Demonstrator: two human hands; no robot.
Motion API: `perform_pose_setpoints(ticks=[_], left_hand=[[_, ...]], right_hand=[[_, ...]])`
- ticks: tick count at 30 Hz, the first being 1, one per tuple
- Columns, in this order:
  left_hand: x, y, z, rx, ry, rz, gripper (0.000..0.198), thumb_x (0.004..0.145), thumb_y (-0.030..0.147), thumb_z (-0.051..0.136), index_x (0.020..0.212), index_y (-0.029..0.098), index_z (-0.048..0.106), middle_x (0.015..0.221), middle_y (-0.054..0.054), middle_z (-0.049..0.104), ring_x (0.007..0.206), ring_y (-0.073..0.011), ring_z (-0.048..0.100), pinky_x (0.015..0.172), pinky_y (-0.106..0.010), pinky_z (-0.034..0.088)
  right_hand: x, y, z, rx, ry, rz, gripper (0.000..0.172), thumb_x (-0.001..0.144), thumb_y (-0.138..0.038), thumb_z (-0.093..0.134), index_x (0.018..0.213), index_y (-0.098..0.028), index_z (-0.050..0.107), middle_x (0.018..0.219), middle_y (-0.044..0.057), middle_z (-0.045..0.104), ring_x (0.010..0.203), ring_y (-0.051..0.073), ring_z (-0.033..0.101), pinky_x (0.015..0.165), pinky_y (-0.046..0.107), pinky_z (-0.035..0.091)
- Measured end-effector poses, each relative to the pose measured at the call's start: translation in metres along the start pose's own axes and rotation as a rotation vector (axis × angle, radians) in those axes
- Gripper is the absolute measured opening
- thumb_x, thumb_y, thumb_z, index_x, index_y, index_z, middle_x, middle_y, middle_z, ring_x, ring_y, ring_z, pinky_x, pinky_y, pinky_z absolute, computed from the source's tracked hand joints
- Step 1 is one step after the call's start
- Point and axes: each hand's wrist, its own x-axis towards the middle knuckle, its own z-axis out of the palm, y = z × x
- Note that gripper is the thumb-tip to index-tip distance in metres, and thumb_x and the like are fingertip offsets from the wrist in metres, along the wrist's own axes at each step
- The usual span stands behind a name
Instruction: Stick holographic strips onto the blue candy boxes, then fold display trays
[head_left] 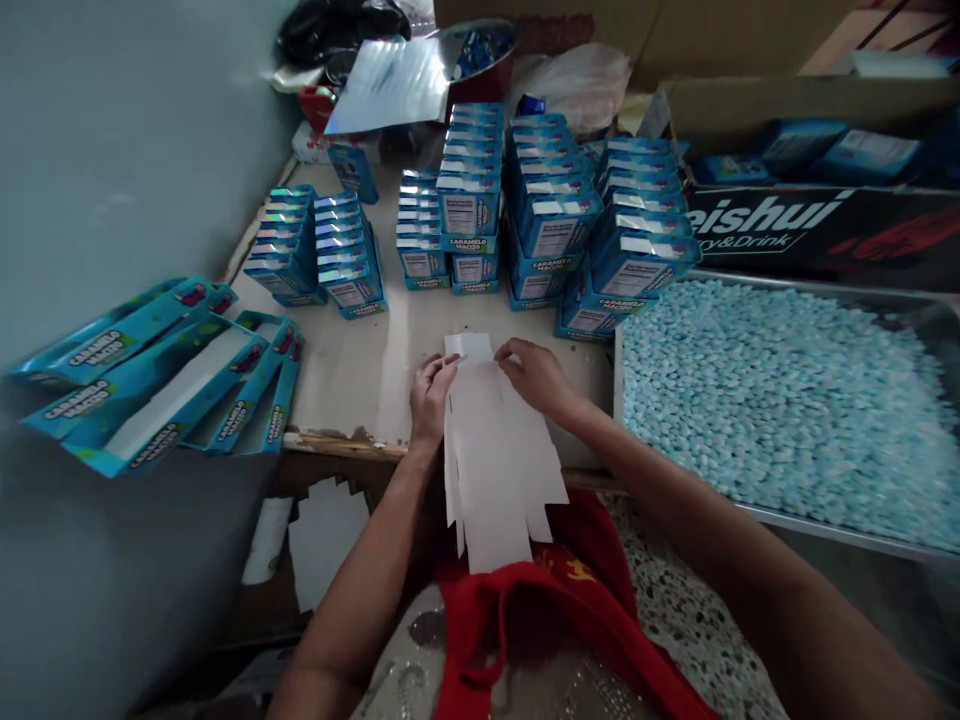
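Note:
A flat, die-cut box blank (499,450) lies with its plain white side up, from the table edge down over my lap. At its far end my left hand (431,395) pinches the left edge beside the crease. Across from it, my right hand (531,372) grips the right edge between thumb and fingertips. The far end flap (469,346) points away from me, and side flaps spread out at the near end. What is printed on the blank's underside is hidden.
Stacks of folded blue caramel boxes (555,222) stand along the back of the table (345,370). Long open blue boxes (161,385) lie at left. A metal tray (617,375) of pale blue candies is at right. More white blanks (326,540) rest below the table.

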Motion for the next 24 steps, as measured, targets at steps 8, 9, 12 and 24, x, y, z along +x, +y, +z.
perform_pose_setpoints(ticks=[8,9,12,24], left_hand=[[-0.005,-0.005,0.012,0.072,0.089,0.136,0.016,0.09,0.035,0.052,0.093,0.02,0.056,0.112,-0.009,0.064,0.112,-0.0225,0.06,0.1,-0.033,0.047],[-0.004,-0.005,0.013,0.079,0.111,0.164,0.02,0.091,0.035,0.053,0.105,0.021,0.056,0.116,-0.01,0.062,0.114,-0.0221,0.06,0.101,-0.033,0.046],[-0.006,-0.004,0.012,0.099,0.137,0.184,0.045,0.093,0.033,0.053,0.136,0.023,0.042,0.123,-0.011,0.06,0.113,-0.0203,0.06,0.1,-0.033,0.047],[0.0,0.012,-0.001,0.167,0.054,0.093,0.034,0.098,0.044,0.049,0.081,0.02,0.065,0.084,-0.003,0.068,0.086,-0.0187,0.063,0.08,-0.027,0.048]], right_hand=[[0.005,-0.031,0.005,-0.266,-0.065,-0.095,0.034,0.086,-0.004,0.043,0.105,-0.014,0.07,0.113,0.019,0.072,0.098,0.028,0.068,0.082,0.036,0.047],[0.004,-0.035,0.005,-0.276,-0.05,-0.094,0.037,0.087,-0.004,0.041,0.11,-0.014,0.068,0.114,0.019,0.071,0.097,0.029,0.068,0.081,0.036,0.047],[-0.004,-0.037,0.004,-0.193,0.041,-0.046,0.045,0.088,-0.007,0.04,0.129,-0.015,0.055,0.107,0.015,0.073,0.094,0.029,0.069,0.078,0.036,0.045],[-0.013,-0.014,-0.005,-0.043,-0.013,-0.024,0.062,0.091,-0.021,0.046,0.152,-0.017,0.045,0.105,0.01,0.076,0.102,0.029,0.068,0.084,0.035,0.049]])
